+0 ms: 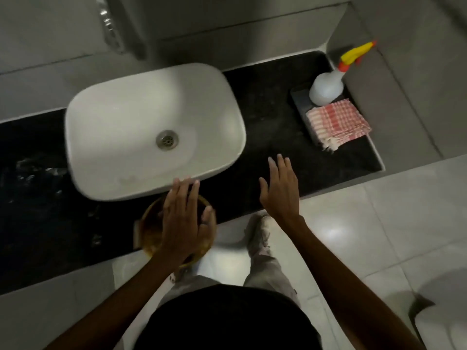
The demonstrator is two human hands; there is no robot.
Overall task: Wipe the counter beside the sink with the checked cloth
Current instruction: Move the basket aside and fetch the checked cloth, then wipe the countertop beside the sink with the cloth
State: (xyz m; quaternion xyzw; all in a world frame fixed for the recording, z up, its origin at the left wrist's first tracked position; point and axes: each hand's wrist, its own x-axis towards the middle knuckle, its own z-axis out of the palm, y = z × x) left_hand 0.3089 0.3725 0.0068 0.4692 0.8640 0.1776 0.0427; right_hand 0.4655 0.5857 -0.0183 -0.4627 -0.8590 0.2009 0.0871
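Head view is showing the folded checked cloth (pixel 337 123) lying untouched beside the spray bottle (pixel 327 88), at the counter (pixel 273 114) corner; right hand (pixel 280 188) is hovering open and empty, left hand (pixel 183 215) spread flat over a basket (pixel 150 231), gripping nothing.

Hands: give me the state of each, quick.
Left hand: open, fingers spread, over a brown bowl; holding nothing.
Right hand: open, empty, above the counter.

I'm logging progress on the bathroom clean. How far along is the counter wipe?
Nothing looks done: the checked cloth lies folded on the tray beside the spray bottle. In hand: nothing; the right hand is open over the dark counter, the left hand open over a brown bowl. Left: picking up the cloth and all the wiping.
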